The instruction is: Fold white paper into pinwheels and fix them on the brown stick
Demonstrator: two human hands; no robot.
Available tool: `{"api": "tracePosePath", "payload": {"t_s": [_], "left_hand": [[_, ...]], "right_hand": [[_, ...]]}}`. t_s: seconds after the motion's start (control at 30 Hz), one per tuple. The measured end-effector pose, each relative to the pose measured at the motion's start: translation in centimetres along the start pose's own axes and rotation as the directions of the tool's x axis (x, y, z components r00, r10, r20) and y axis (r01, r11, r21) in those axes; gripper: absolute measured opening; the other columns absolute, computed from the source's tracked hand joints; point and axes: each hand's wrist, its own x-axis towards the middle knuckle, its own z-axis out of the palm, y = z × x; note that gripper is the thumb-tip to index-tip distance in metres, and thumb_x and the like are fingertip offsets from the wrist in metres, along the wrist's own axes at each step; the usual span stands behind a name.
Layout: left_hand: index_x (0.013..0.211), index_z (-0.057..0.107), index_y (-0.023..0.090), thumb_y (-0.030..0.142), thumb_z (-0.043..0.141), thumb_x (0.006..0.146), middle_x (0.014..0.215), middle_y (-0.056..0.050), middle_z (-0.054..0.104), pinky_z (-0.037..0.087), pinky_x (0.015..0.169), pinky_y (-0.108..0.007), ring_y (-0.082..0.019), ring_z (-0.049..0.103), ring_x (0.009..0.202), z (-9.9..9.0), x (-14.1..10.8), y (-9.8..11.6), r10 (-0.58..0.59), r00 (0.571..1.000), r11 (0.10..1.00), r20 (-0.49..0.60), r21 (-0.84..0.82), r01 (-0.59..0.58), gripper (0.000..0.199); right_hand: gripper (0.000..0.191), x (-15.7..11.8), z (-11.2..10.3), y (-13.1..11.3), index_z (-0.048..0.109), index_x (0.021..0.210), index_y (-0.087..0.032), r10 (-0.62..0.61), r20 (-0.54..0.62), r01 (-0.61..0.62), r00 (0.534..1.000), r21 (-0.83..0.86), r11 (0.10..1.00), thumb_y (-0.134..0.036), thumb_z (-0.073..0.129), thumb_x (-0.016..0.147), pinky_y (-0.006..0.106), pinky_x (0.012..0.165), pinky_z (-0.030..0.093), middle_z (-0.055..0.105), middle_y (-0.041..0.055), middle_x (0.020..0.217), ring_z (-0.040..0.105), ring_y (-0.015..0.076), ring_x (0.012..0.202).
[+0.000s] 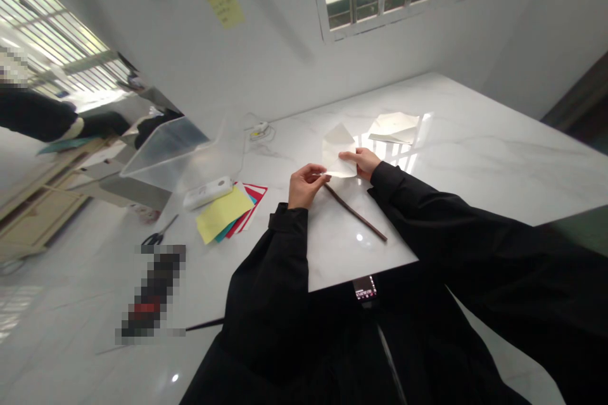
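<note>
A cream sheet of paper [338,147] is held above the white marble table by both hands. My left hand [305,186] pinches its lower left corner between thumb and fingertips. My right hand [365,162] grips the right side, with the thumb on top of the sheet. A thin dark brown stick [356,213] lies slantwise on the table below the paper, its upper end close to my left fingertips; whether they touch it I cannot tell. Another cream paper [394,128], with creases, lies behind my right hand.
Coloured sheets [223,214] lie left of my left hand, beside a white power strip [208,193]. A clear plastic bin [166,155] and black scissors [159,235] are farther left. A cable with a plug [259,130] lies near the wall. At the far left a person's dark sleeve [35,114] shows.
</note>
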Motion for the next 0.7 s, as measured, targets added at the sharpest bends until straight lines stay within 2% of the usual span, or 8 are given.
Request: {"api": "tracePosePath", "payload": {"t_s": [0.1, 0.27, 0.57, 0.7], "left_hand": [[0.082, 0.073, 0.016, 0.049, 0.093, 0.067, 0.074, -0.004, 0.074, 0.060, 0.069, -0.031, -0.017, 0.072, 0.070, 0.18, 0.02, 0.10, 0.008, 1.000, 1.000, -0.015, -0.006, -0.008, 0.041], [0.075, 0.074, 0.017, 0.054, 0.092, 0.068, 0.067, -0.003, 0.071, 0.057, 0.066, -0.029, -0.015, 0.066, 0.063, 0.42, 0.06, 0.34, 0.023, 0.998, 1.000, -0.050, 0.009, -0.023, 0.042], [0.080, 0.069, 0.017, 0.056, 0.087, 0.074, 0.071, -0.001, 0.068, 0.051, 0.060, -0.025, -0.012, 0.064, 0.060, 0.69, -0.05, 0.49, 0.076, 0.990, 0.996, -0.121, 0.049, -0.071, 0.043], [0.080, 0.062, 0.018, 0.051, 0.085, 0.076, 0.072, 0.001, 0.065, 0.049, 0.056, -0.023, -0.011, 0.065, 0.059, 0.61, 0.08, 0.17, 0.076, 0.988, 0.997, -0.132, 0.041, -0.071, 0.041]], "right_hand": [[0.004, -0.14, -0.03, -0.04, 0.072, 0.086, -0.010, -0.009, 0.009, 0.009, 1.000, -0.034, 0.999, -0.006, 0.071, 0.088, 0.027, 0.070, 0.060, 0.077, 0.0065, 0.074, 0.071, 0.0164, 0.067], [0.010, -0.15, -0.09, -0.02, 0.072, 0.078, -0.011, -0.016, -0.008, 0.015, 1.000, -0.126, 0.992, -0.010, 0.074, 0.088, 0.023, 0.055, 0.052, 0.072, 0.0036, 0.066, 0.064, 0.0134, 0.056], [0.010, -0.24, 0.00, -0.02, 0.073, 0.081, -0.013, -0.001, 0.025, 0.004, 1.000, -0.118, 0.993, -0.015, 0.083, 0.082, 0.028, 0.071, 0.059, 0.078, 0.0068, 0.078, 0.072, 0.0184, 0.070], [0.011, -0.04, -0.04, 0.19, 0.074, 0.080, -0.014, -0.006, 0.023, 0.009, 1.000, -0.160, 0.987, -0.016, 0.085, 0.080, 0.029, 0.070, 0.059, 0.078, 0.0064, 0.078, 0.071, 0.0183, 0.069]]}}
